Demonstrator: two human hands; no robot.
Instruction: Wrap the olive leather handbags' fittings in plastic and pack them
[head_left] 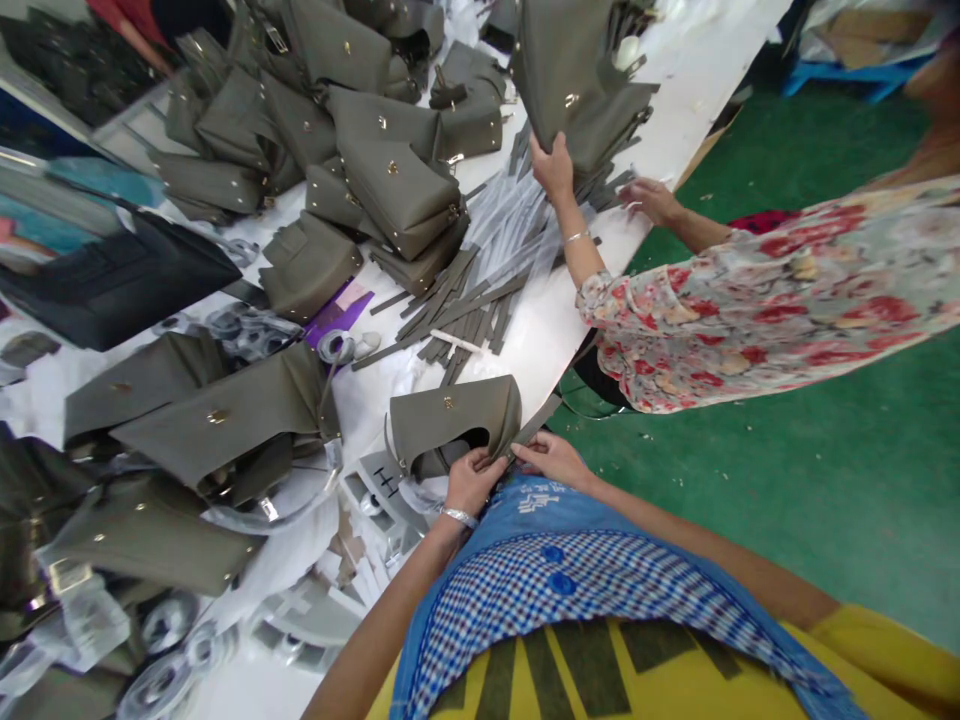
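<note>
An olive-grey handbag (457, 405) with a small gold clasp lies at the table's near edge, right in front of my body. My left hand (474, 484) is closed, with its fingertips pinching the lower edge of this bag. Close beside it, my right hand (553, 460) is closed on a narrow olive-grey strip (536, 420) at the bag's right end. Part of what lies between my fingertips is hidden. Just beyond the bag, a heap of loose strips (469, 310) covers the table.
Piled olive-grey handbags (394, 185) fill the table's far side; more bags (225, 415) lie to the left. Rolls of clear tape (169, 620) are at lower left. On the right, a co-worker in a floral top (772, 295) holds another bag (562, 90) over the green floor (750, 480).
</note>
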